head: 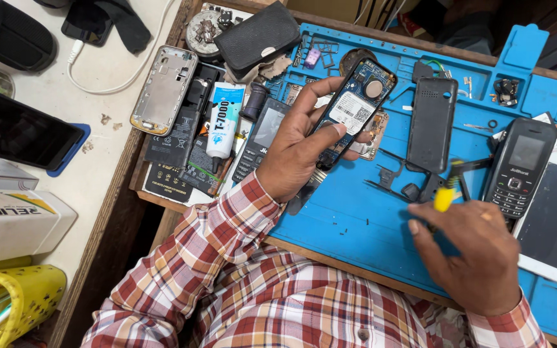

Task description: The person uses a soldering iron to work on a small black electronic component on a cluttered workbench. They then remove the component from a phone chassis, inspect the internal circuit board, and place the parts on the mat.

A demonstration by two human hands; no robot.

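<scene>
— Starting from the left: what lay on the bench?

— A bare silver metal phone frame (163,89) sat beside a white glue tube with a black nozzle (223,125), both resting on flat black batteries (175,138) at the edge of the blue silicone repair mat (356,225). Above them was a black leather wallet (257,37).

— And the hands?

— The left hand (298,151) was clamped around an opened small phone with its blue circuit board exposed (351,109), held tilted above the mat, thumb across its lower half. A dark grey plastic back cover (430,124) lay flat on the mat just to the right. The right hand (475,251) was closed on a yellow-handled tool (445,198), low over the mat and well apart from the phone; its tip was too blurred to make out.

— So which step?

— I judged it mid-disassembly. Any next move called for bringing the tool tip to the board accurately. A black keypad phone (520,169) rested farthest right, on a white slab phone (552,225).
</scene>
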